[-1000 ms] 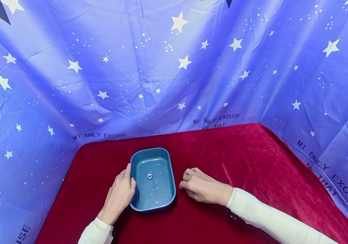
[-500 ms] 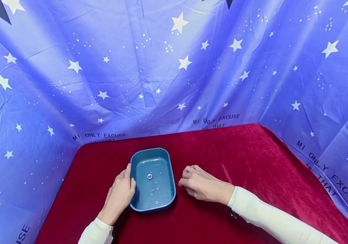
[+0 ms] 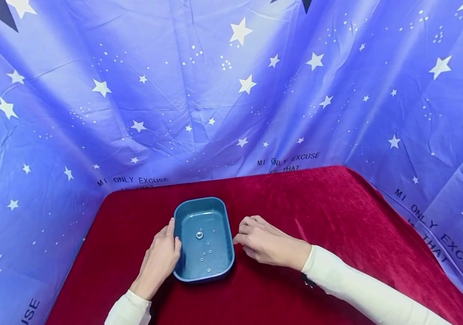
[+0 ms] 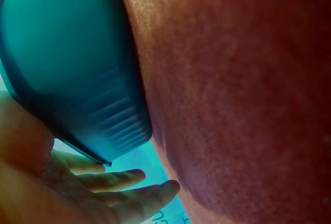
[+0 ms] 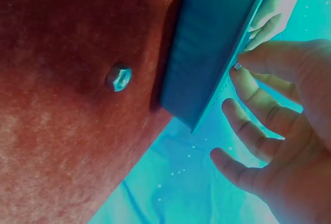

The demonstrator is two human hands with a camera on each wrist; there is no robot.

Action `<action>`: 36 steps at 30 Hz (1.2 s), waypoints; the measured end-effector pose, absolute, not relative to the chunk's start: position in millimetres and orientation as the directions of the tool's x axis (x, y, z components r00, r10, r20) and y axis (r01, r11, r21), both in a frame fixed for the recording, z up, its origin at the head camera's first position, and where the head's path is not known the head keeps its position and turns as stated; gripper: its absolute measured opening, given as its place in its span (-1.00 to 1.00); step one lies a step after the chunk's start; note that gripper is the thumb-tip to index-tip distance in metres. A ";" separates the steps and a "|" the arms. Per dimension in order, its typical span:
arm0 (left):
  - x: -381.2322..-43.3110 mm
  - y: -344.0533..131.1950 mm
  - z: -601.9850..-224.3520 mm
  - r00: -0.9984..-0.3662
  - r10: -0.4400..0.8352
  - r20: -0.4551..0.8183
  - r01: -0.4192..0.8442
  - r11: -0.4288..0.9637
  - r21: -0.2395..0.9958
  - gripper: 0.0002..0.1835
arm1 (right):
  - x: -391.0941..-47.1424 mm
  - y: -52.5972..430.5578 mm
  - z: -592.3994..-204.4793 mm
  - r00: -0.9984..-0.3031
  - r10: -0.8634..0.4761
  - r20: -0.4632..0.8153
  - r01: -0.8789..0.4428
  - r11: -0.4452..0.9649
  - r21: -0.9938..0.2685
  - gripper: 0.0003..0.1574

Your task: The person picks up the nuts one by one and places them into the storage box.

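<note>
A deep blue rectangular tray (image 3: 205,266) stands on the cloth, with several small nuts and one larger hex nut (image 3: 199,235) on its floor. My left hand (image 3: 158,255) holds the tray's left side, its thumb at the rim and its fingers along the outer wall; the left wrist view shows these fingers (image 4: 124,193) stretched out. Just off the right wall is my right hand (image 3: 270,243). Its thumb and index finger pinch a tiny metal nut (image 5: 237,65), while the other fingers (image 5: 245,131) are spread. Another hex nut (image 5: 120,77) lies on the cloth beside the tray.
A dark red velvet cloth (image 3: 296,203) covers the table. Blue curtains (image 3: 191,90) printed with white stars and lettering hang behind it and at both sides.
My right hand has moved slightly left, closer to the tray's right rim. The left hand and the tray stay where they were; the head view has shifted a little.
</note>
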State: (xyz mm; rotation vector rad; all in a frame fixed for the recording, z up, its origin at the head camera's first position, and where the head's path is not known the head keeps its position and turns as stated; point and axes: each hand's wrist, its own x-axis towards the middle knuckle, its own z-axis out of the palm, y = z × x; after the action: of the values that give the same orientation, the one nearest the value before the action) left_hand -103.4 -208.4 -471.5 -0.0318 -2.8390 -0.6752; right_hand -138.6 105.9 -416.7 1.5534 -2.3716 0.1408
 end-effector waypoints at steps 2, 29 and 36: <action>-103.5 -208.5 -471.7 -0.976 -0.031 0.216 0.070 0.893 0.444 -0.34 | -138.7 103.8 -415.2 -0.370 -0.880 0.299 -0.908 0.411 0.086 -0.67; -102.8 -208.9 -471.4 -0.980 -0.044 0.193 0.051 0.885 0.462 -0.32 | -137.5 60.9 -392.6 -0.300 -0.920 0.251 -0.921 0.348 0.177 -0.71; -103.4 -208.5 -470.9 -0.982 -0.046 0.181 0.045 0.881 0.470 -0.31 | -137.6 49.0 -393.3 -0.289 -0.928 0.236 -0.923 0.335 0.189 -0.70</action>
State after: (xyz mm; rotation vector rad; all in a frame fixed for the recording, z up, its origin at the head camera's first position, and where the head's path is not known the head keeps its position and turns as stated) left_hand -103.4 -208.5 -470.9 0.0013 -2.8643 -0.7225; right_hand -137.6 49.0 -393.3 1.6533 -2.3026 -0.0227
